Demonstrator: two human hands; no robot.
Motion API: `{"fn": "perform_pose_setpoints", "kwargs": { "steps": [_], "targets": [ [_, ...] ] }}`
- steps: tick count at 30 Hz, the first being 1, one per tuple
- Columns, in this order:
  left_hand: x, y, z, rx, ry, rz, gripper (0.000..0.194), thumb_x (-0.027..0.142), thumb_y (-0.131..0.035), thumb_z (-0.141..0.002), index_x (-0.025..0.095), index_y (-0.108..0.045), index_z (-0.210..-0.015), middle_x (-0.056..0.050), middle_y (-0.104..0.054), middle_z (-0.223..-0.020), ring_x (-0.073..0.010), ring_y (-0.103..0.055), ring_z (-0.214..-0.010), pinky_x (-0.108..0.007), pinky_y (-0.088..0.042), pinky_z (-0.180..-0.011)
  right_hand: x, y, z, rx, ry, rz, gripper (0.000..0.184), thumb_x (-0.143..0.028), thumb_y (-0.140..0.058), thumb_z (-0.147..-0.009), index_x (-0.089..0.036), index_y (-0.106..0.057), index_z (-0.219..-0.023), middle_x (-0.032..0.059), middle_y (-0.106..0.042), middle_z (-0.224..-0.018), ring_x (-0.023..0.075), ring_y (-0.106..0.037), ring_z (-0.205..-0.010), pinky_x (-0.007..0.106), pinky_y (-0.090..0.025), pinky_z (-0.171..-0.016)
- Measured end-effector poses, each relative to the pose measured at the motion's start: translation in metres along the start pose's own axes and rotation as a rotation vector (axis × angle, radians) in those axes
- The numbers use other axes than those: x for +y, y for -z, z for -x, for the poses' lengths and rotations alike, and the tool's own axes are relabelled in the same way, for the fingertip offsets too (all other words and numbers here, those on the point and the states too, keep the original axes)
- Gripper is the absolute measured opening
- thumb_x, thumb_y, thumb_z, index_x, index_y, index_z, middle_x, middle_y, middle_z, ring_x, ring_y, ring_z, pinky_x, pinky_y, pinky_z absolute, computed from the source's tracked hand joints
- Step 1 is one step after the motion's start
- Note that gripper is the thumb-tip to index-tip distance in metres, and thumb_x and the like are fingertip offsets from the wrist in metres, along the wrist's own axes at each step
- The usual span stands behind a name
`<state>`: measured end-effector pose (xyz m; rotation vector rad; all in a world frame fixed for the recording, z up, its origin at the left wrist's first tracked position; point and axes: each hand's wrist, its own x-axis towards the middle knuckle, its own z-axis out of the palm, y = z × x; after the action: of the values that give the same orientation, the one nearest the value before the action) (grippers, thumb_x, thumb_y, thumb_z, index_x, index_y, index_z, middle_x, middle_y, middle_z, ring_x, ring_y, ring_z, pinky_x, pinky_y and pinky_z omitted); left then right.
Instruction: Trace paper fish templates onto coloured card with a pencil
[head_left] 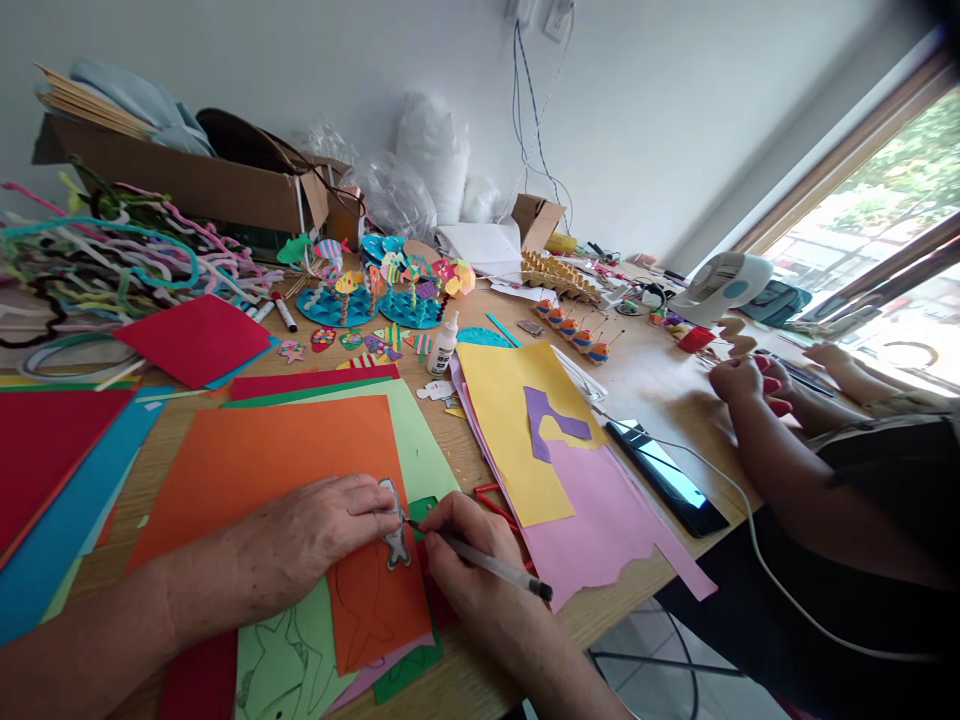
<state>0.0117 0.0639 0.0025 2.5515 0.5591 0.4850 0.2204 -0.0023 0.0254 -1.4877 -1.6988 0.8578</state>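
My left hand (319, 535) lies over an orange sheet of paper (285, 450), fingers stretched out, with the fingertips pressing on a small grey fish-shaped cutout (396, 552). A pen (495, 568) with a clear barrel and black end is gripped in my right hand (480, 560); its tip touches or nearly touches the cutout's right edge. Pencil-like fish outlines show on the orange sheet below the cutout. Under it, a light green sheet (281, 665) bears a larger drawn fish. Dark green paper (409, 675) is partly covered beneath.
Yellow paper (495, 430) and pink paper (600, 520) lie to the right, beside a phone (667, 480) and a white cable. A glue bottle (444, 345) stands behind. Paper fish decorations (345, 300) and pipe cleaners (142, 240) fill the back. Another person's hands (750, 385) are at right.
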Motion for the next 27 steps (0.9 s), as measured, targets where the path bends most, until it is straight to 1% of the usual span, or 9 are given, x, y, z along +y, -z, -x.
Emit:
{"fn": "perform_pose_setpoints", "kwargs": {
  "steps": [3,6,11,17,22,27],
  "targets": [
    [0.0001,-0.0004,0.0,0.01,0.003,0.013,0.032,0.018,-0.039,-0.101,0.028,-0.065,-0.115,-0.003,-0.065,-0.112,-0.0184,-0.06,-0.102,-0.028,-0.048,-0.093,-0.0005,0.0003,0.0003,0.004,-0.006,-0.012,0.011,-0.01,-0.047,-0.071,-0.021,-0.051,-0.068,-0.0045,-0.053,-0.057,0.0109,-0.049,-0.052,0.019,-0.033,-0.05],
    [0.0019,0.0002,-0.0003,0.006,0.009,0.006,0.032,0.017,-0.038,-0.101,0.028,-0.065,-0.115,-0.003,-0.066,-0.112,-0.0186,-0.06,-0.102,-0.029,-0.048,-0.094,-0.0021,-0.0001,-0.0002,-0.022,-0.037,-0.025,0.011,-0.011,-0.048,-0.072,-0.021,-0.051,-0.068,-0.0042,-0.054,-0.058,0.0113,-0.05,-0.053,0.019,-0.035,-0.05],
    [0.0054,0.0027,-0.002,-0.006,0.005,-0.024,0.032,0.018,-0.038,-0.101,0.028,-0.065,-0.115,-0.002,-0.066,-0.113,-0.0186,-0.06,-0.103,-0.029,-0.047,-0.095,-0.0054,0.0,-0.0013,-0.028,-0.05,0.005,0.012,-0.01,-0.049,-0.073,-0.021,-0.053,-0.068,-0.0037,-0.055,-0.058,0.0116,-0.051,-0.054,0.019,-0.036,-0.052],
    [0.007,0.0036,-0.0031,0.003,0.009,-0.019,0.032,0.017,-0.038,-0.101,0.028,-0.066,-0.113,-0.002,-0.066,-0.112,-0.0178,-0.06,-0.102,-0.028,-0.047,-0.094,-0.0081,0.0021,-0.0012,-0.05,-0.047,0.013,0.012,-0.011,-0.049,-0.074,-0.02,-0.052,-0.068,-0.0033,-0.054,-0.059,0.0115,-0.05,-0.054,0.019,-0.035,-0.052],
    [0.0064,0.0043,-0.0024,-0.014,0.006,-0.027,0.033,0.016,-0.037,-0.101,0.028,-0.065,-0.115,-0.002,-0.066,-0.112,-0.0183,-0.06,-0.104,-0.028,-0.047,-0.094,-0.0036,0.0014,0.0002,-0.024,-0.04,0.014,0.015,-0.007,-0.046,-0.07,-0.021,-0.051,-0.069,-0.0042,-0.053,-0.058,0.0109,-0.049,-0.053,0.019,-0.033,-0.05],
    [0.007,0.0039,-0.0018,-0.021,0.02,-0.051,0.035,0.015,-0.036,-0.101,0.028,-0.064,-0.115,-0.002,-0.065,-0.115,-0.0185,-0.06,-0.105,-0.029,-0.047,-0.095,0.0002,0.0002,0.0002,0.003,-0.021,0.001,0.013,-0.009,-0.046,-0.07,-0.021,-0.051,-0.068,-0.0048,-0.052,-0.056,0.0109,-0.048,-0.052,0.02,-0.034,-0.05]
  ]
}}
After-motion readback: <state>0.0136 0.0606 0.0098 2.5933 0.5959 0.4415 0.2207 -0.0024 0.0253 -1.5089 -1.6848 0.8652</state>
